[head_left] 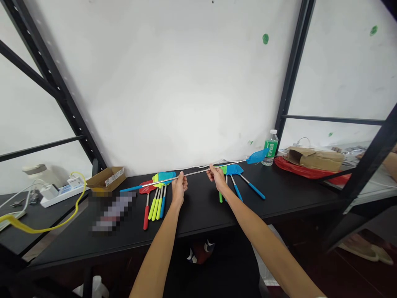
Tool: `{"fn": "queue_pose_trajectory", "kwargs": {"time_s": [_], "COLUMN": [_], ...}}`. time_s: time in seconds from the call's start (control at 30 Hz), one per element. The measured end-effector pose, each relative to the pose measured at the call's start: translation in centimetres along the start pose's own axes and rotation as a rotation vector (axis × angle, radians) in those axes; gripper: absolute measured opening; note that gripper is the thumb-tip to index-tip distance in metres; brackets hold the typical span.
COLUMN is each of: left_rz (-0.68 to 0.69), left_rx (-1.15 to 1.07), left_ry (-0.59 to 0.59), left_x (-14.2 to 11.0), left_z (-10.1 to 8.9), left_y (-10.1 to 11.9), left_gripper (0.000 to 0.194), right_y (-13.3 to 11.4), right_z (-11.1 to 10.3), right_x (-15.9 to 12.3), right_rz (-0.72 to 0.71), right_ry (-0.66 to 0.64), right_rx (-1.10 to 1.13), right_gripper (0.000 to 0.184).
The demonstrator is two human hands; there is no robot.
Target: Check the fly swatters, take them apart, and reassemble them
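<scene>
Both hands hold one extended fly swatter above the black table [198, 215]. Its thin metal rod [197, 171] runs from a blue handle [130, 189] at the left up to a blue swatter head [257, 157] at the right. My left hand [179, 185] pinches the rod near the middle. My right hand [216, 174] grips the rod a little farther right. Under the left hand lie several folded swatters [156, 198] with red, yellow, green and blue handles. Beneath the right hand lies another small group of swatters [237, 180] with blue and green handles.
A water bottle with a green label [270, 147] stands by the right shelf post [290, 70]. A small cardboard box [105, 179] sits at the back left, with a power strip [60, 191] and yellow cable [46, 225]. Brown packaging on red plastic [313, 163] lies right.
</scene>
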State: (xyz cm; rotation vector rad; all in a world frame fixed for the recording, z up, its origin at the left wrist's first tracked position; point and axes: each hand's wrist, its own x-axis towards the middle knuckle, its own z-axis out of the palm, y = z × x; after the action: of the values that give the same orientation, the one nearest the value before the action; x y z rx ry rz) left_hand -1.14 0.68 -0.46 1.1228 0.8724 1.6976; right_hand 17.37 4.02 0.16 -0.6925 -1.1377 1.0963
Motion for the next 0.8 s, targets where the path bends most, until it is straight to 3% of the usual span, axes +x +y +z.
{"fn": "queue_pose_trajectory", "kwargs": {"time_s": [0.4,0.8], "left_rz": [0.009,-0.021], "left_rx": [-0.084,-0.111], "left_ry": [0.067,0.133], "left_x": [0.23,0.14], "left_z": [-0.18,-0.06], "left_y": [0.16,0.93], "left_gripper": [0.033,0.024], "right_y": [0.22,0.3], "right_z": [-0.28,-0.47], "right_x": [0.22,0.32], "right_rz": [0.151,0.173], "right_ry": [0.054,0.038], "right_rx": [0.033,0.121], "right_gripper": [0.058,0.066]}}
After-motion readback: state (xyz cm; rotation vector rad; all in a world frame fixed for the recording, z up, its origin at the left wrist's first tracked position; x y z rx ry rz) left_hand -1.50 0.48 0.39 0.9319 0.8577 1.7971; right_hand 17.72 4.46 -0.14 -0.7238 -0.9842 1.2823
